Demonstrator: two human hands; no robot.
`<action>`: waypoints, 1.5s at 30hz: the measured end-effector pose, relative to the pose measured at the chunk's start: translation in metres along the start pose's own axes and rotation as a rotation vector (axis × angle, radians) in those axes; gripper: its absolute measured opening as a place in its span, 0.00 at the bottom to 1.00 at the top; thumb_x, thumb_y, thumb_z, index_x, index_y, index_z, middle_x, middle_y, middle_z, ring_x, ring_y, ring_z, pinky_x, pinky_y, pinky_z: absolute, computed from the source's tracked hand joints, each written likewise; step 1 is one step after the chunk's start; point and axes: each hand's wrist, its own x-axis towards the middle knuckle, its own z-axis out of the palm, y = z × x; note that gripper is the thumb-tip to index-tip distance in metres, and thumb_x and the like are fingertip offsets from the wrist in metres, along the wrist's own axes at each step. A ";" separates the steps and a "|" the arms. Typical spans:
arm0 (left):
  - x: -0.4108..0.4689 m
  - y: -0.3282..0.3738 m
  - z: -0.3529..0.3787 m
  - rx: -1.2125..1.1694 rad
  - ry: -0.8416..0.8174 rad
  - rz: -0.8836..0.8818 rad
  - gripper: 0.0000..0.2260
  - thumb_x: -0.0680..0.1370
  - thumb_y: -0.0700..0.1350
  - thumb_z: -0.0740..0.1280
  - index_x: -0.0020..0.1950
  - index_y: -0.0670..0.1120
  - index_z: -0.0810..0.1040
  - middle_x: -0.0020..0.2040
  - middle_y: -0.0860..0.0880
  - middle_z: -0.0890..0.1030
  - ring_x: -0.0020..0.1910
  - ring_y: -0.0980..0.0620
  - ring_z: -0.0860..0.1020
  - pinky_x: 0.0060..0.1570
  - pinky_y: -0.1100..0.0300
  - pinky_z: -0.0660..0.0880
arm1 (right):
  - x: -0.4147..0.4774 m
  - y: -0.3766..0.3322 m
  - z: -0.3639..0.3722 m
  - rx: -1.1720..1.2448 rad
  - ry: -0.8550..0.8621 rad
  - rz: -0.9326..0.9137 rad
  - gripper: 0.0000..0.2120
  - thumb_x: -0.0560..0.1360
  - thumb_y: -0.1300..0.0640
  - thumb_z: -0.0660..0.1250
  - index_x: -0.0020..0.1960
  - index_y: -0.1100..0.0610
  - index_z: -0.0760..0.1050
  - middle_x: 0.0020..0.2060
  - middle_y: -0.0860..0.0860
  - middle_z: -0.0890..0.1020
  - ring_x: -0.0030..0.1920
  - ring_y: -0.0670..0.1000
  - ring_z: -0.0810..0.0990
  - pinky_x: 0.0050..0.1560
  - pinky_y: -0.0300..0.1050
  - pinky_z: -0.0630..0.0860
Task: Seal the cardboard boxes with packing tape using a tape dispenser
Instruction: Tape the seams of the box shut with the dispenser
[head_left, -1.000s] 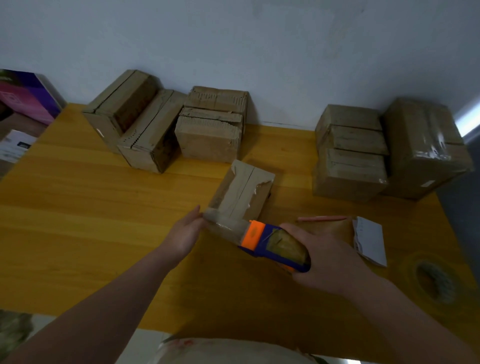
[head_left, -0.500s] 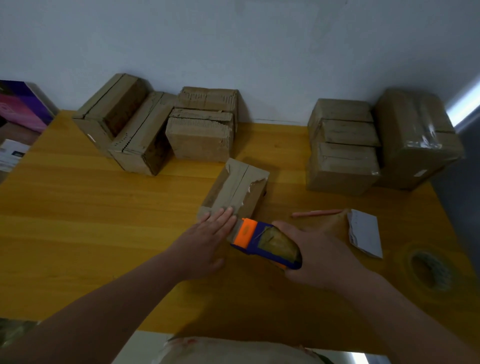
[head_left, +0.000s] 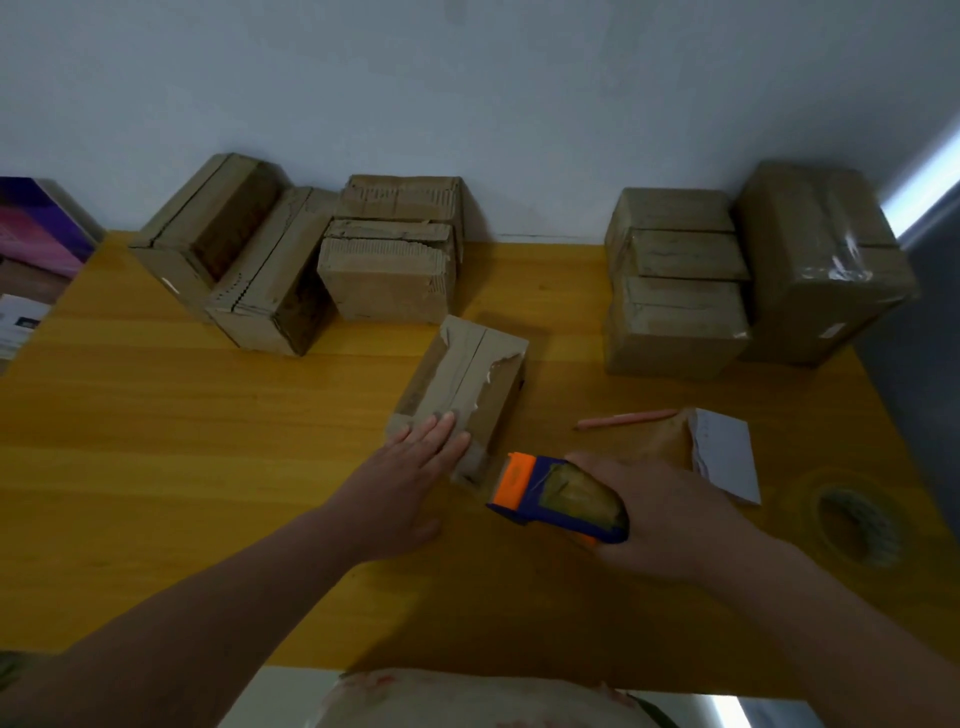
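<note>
Head view: cardboard box is pressed by flat left hand; tape dispenser is gripped by right hand; paper beyond it is illegible.

The yellow table bears cardboard boxes by the wall. Nearer lie 1 box, a pink pencil, a tape roll.

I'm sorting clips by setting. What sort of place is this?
Likely a small packing station: cardboard boxes lined along the wall on a wooden table, a tape dispenser in the right hand, a spare tape roll nearby.
</note>
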 end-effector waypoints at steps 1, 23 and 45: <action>0.000 0.001 0.000 0.000 0.002 -0.008 0.42 0.76 0.56 0.63 0.73 0.55 0.30 0.74 0.51 0.30 0.73 0.52 0.31 0.69 0.59 0.29 | 0.006 -0.003 0.002 0.005 -0.010 0.009 0.42 0.70 0.40 0.70 0.76 0.38 0.49 0.63 0.46 0.73 0.58 0.48 0.74 0.51 0.41 0.75; 0.012 0.003 0.005 0.053 0.108 -0.086 0.31 0.81 0.40 0.59 0.78 0.53 0.46 0.79 0.51 0.44 0.77 0.53 0.46 0.72 0.59 0.44 | 0.054 -0.012 -0.010 0.448 -0.267 0.212 0.33 0.68 0.48 0.74 0.71 0.47 0.69 0.44 0.43 0.72 0.40 0.43 0.72 0.33 0.34 0.66; 0.022 0.002 -0.096 0.021 0.350 -0.210 0.08 0.78 0.40 0.62 0.55 0.50 0.76 0.50 0.50 0.78 0.47 0.48 0.77 0.38 0.56 0.73 | 0.014 -0.017 0.000 0.029 0.198 0.244 0.27 0.80 0.45 0.60 0.76 0.46 0.56 0.67 0.50 0.72 0.63 0.51 0.73 0.50 0.43 0.68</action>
